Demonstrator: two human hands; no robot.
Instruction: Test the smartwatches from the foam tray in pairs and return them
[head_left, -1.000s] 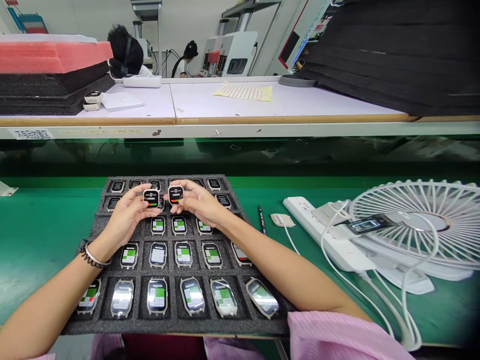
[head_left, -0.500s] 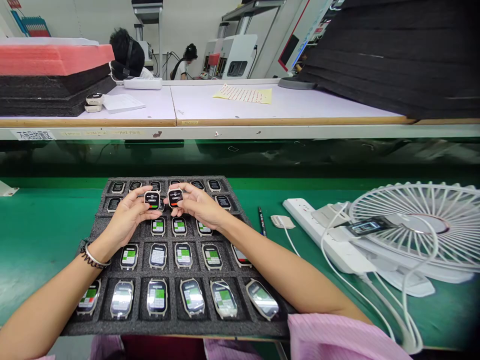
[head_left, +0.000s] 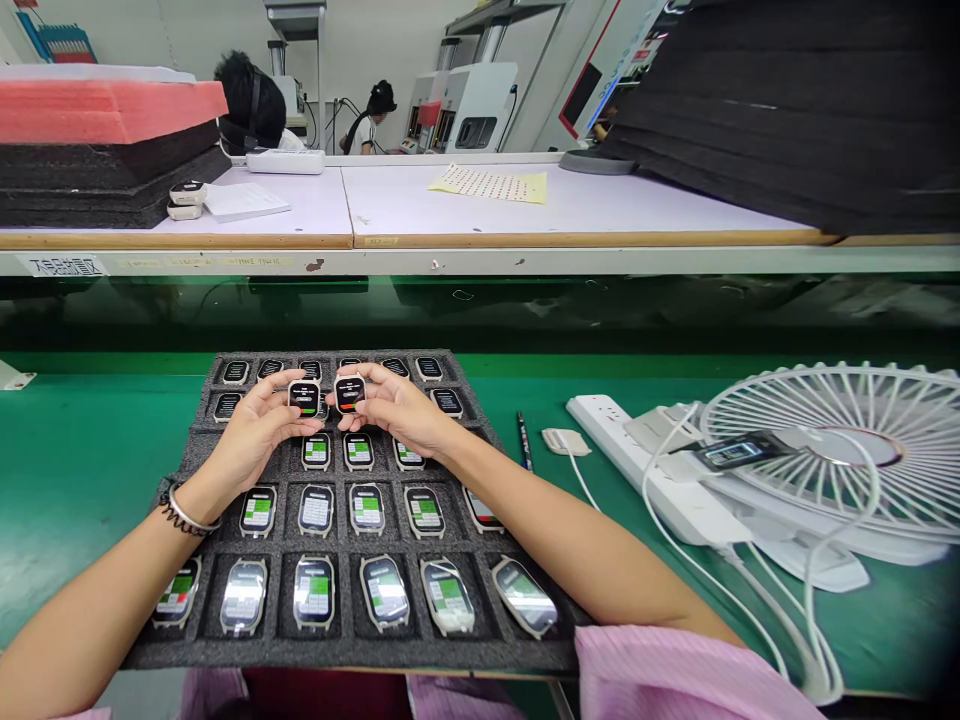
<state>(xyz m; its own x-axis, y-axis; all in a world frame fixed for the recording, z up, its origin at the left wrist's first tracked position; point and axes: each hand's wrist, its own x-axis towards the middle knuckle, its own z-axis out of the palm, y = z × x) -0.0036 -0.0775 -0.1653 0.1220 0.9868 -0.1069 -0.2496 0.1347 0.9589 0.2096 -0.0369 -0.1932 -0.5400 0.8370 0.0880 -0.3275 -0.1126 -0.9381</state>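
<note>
Between its thumb and fingers my left hand (head_left: 259,425) grips a smartwatch body (head_left: 304,398) without a strap; its lit screen has a green patch at the bottom. Close to its right, another smartwatch body (head_left: 349,393) with a red-orange patch on the screen is pinched by my right hand (head_left: 405,408). Both watches are held up over the far half of a dark grey foam tray (head_left: 337,655). Strapless watch bodies lie face up in its compartments, many with green and white screens, such as one watch (head_left: 314,592) in the front row. My hands and forearms hide some compartments.
Right of the tray lie a pen (head_left: 524,441), a small pale charger (head_left: 566,442) with a cable, a white power strip (head_left: 652,470) and a white fan (head_left: 817,450). Behind runs a shelf (head_left: 420,215) with foam stacks (head_left: 112,112) and a sticker sheet (head_left: 491,184). Two people sit beyond.
Both hands keep their watches in nearly the same place. The view has shifted very slightly.
</note>
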